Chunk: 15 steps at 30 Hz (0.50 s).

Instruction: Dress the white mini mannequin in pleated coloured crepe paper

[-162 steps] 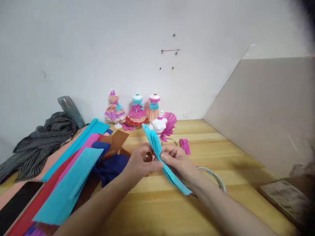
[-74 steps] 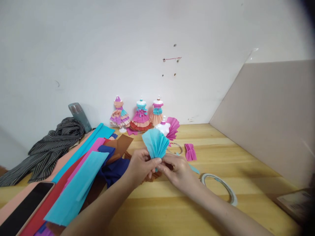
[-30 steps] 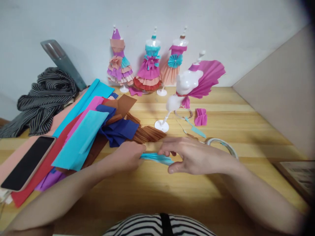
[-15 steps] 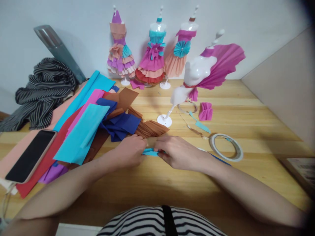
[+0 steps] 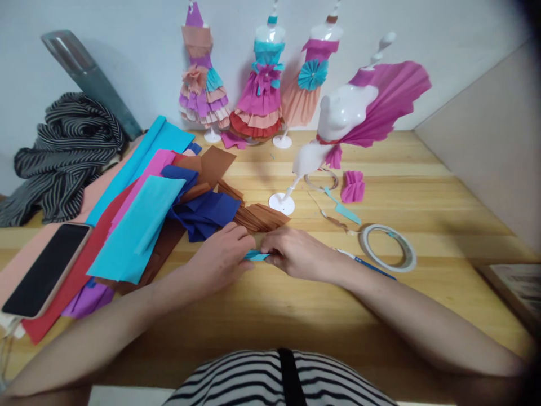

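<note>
Both my hands rest on the wooden table (image 5: 422, 203) and pinch a folded strip of turquoise crepe paper (image 5: 256, 255) between them. My left hand (image 5: 222, 256) closes on its left end, my right hand (image 5: 293, 254) covers its right end. Only a short bit of the strip shows between my fingers. Pleated brown paper (image 5: 257, 217) lies just beyond my hands. Behind that stands a white mini mannequin (image 5: 333, 121) with a magenta pleated fan (image 5: 389, 104) on it.
A pile of coloured crepe sheets (image 5: 139, 225) and a phone (image 5: 44, 270) lie at the left, beside a striped cloth (image 5: 67, 146). Three dressed mini mannequins (image 5: 257, 84) stand by the wall. A tape roll (image 5: 389, 248), a blue pen (image 5: 372, 268) and a magenta bow (image 5: 353, 186) lie at the right.
The turquoise fan was held up and spread, then brought down to the table and pressed flat. My hands have closed together on it. The view tilted down.
</note>
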Tool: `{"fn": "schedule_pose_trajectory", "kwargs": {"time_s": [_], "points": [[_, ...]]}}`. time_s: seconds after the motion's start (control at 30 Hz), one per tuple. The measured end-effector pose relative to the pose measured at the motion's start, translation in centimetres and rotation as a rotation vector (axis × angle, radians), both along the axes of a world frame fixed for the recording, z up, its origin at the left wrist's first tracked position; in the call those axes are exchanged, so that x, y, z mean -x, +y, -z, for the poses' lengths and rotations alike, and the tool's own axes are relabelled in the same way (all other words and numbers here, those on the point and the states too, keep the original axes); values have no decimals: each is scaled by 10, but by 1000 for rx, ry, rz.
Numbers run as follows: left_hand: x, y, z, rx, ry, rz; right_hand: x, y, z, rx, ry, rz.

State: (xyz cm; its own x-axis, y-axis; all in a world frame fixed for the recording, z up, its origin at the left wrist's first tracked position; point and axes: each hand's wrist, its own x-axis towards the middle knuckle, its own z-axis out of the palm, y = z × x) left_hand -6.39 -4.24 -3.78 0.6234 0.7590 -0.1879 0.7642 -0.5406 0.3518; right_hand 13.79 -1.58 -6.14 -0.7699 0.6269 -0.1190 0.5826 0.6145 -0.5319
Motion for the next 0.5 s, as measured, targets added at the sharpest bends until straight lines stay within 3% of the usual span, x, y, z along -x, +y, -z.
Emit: {"fn": "schedule_pose_trajectory", "kwargs": {"time_s": [0.3, 0.5], "points": [[3, 5, 19, -94, -170, 51, -3, 3, 3, 2, 29, -16], [2, 9, 25, -118, -150, 79, -4, 4, 0, 16, 18, -14]]}}
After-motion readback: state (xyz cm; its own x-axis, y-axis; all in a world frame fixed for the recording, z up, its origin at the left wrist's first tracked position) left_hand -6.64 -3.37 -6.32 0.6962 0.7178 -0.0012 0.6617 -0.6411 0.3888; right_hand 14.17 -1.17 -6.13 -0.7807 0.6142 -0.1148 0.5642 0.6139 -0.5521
